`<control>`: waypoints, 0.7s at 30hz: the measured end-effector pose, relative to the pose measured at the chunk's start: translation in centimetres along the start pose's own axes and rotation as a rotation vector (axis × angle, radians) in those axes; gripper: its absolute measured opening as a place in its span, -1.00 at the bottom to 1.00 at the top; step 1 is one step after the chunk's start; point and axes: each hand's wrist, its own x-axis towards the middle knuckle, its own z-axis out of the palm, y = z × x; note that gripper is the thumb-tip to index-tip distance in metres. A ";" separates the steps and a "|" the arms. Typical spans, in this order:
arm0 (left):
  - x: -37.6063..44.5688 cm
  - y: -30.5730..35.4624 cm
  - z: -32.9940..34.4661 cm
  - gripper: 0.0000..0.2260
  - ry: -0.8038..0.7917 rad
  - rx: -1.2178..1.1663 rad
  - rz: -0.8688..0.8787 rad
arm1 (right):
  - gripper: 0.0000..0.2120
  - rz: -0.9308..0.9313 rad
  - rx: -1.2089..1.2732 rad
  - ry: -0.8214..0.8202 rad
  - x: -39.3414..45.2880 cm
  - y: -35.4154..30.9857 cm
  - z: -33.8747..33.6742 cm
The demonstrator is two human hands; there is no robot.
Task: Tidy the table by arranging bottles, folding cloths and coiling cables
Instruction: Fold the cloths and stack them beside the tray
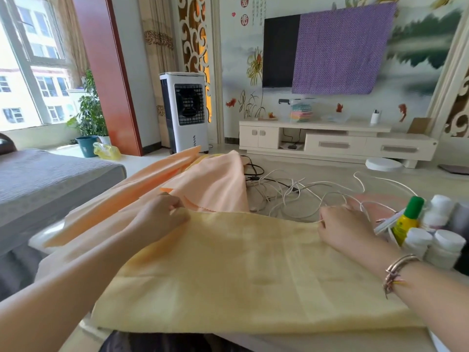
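A yellow cloth [241,270] lies spread flat on the table in front of me. My left hand [162,219] pinches its far left corner with curled fingers. My right hand [342,229] pinches the far right corner. Behind it lies a heap of peach cloths [203,184]. A tangle of white and black cables [291,191] spreads across the far middle of the table. At the right stand several white-capped bottles [441,240] and a yellow bottle with a green cap [408,219].
A grey sofa [45,184] runs along the left. Beyond the table stand a white air cooler [185,110], a TV cabinet [335,141] and a wall TV half draped in purple cloth [337,49]. A pink cloth [378,204] lies under the cables at right.
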 end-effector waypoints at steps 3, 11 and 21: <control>0.4 -0.3 0.4 -0.88 0.031 0.078 0.062 | -0.81 -0.005 -0.052 0.014 0.1 -0.4 0.3; 1.1 -0.7 0.3 -0.85 -0.126 0.213 0.065 | -0.77 -0.247 0.354 0.142 -0.4 -6.7 0.1; 2.1 -1.6 -5.1 -0.91 -0.196 -0.072 -0.012 | -0.76 -0.172 0.558 0.048 -1.4 -9.8 2.3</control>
